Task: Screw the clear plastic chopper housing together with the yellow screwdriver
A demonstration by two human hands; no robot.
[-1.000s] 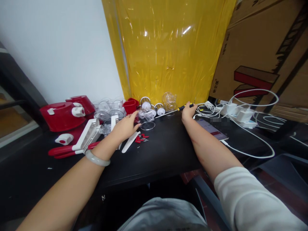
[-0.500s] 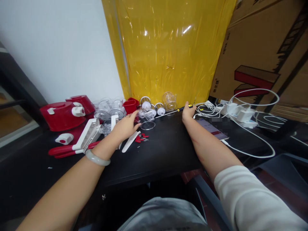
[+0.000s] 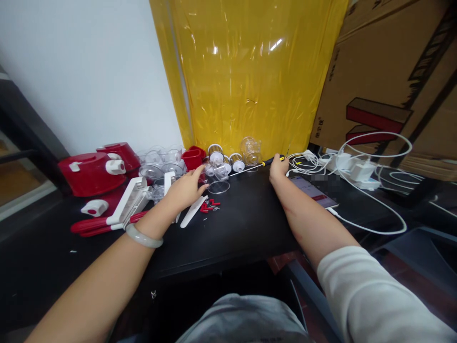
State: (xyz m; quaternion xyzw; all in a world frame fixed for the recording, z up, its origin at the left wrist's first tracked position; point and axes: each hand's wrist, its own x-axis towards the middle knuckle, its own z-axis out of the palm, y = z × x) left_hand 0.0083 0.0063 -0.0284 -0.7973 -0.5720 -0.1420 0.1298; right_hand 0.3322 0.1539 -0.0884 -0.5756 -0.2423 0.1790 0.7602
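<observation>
My left hand (image 3: 187, 188) reaches over the parts with its fingers apart, close to a clear plastic piece (image 3: 219, 187) and above a flat white strip (image 3: 193, 212). My right hand (image 3: 279, 168) is closed around the black and yellow handle of a screwdriver (image 3: 267, 162), whose long shaft points left along the table. Small red pieces (image 3: 209, 206) and tiny screws lie just right of the white strip. Behind them stand several drum-shaped parts (image 3: 236, 162) with white ends. Near my left wrist lie white and red handles (image 3: 122, 209).
Red housings (image 3: 94, 174) with white knobs stand at the left of the black table (image 3: 235, 233). A phone (image 3: 309, 190) on a cable lies beside my right forearm. Coiled white cables and chargers (image 3: 362, 170) sit further right. A yellow plastic sheet (image 3: 250, 71) and cardboard box (image 3: 382, 81) rise behind.
The view has shifted very slightly. Both hands and the parts stay where they were.
</observation>
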